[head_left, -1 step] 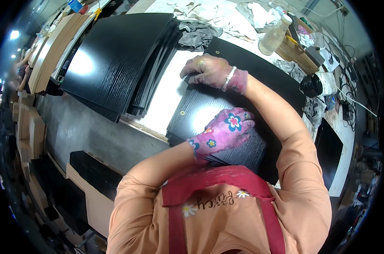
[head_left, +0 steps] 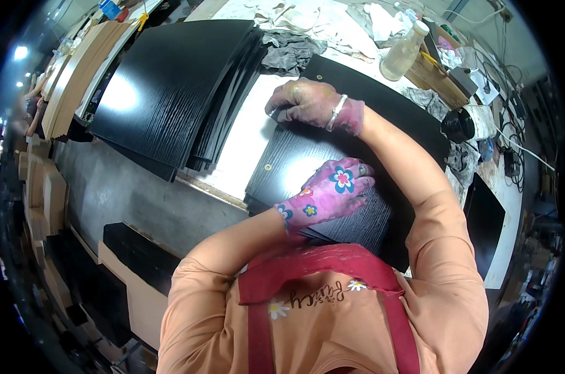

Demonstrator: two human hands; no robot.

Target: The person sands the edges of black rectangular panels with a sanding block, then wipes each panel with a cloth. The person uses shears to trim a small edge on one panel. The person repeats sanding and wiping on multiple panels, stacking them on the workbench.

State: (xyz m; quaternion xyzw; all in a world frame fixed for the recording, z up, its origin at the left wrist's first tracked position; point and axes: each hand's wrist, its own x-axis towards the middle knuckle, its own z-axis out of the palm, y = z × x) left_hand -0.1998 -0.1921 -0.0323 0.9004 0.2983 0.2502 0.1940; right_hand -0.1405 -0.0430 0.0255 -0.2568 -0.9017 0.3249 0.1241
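Observation:
A stack of black wood-grain panels [head_left: 382,106] lies on the table before me, with small brass-coloured round fittings in the surface. My left hand [head_left: 332,190], in a pink flowered glove, rests palm down over the near part of the stack, its fingers somewhat apart. Farther out, my right hand [head_left: 313,103] is at the stack's left edge, in a stained pink glove with a white band round the wrist. Its fingers are curled in at that edge; whatever lies between them is hidden.
Another stack of black panels [head_left: 170,87] stands to the left. Beyond it lie a grey rag [head_left: 292,50] and white cloths [head_left: 307,19]. A clear bottle [head_left: 404,53], a cardboard box [head_left: 441,81], a black-and-white container [head_left: 460,126] and cables occupy the right side. Boards [head_left: 139,299] are at lower left.

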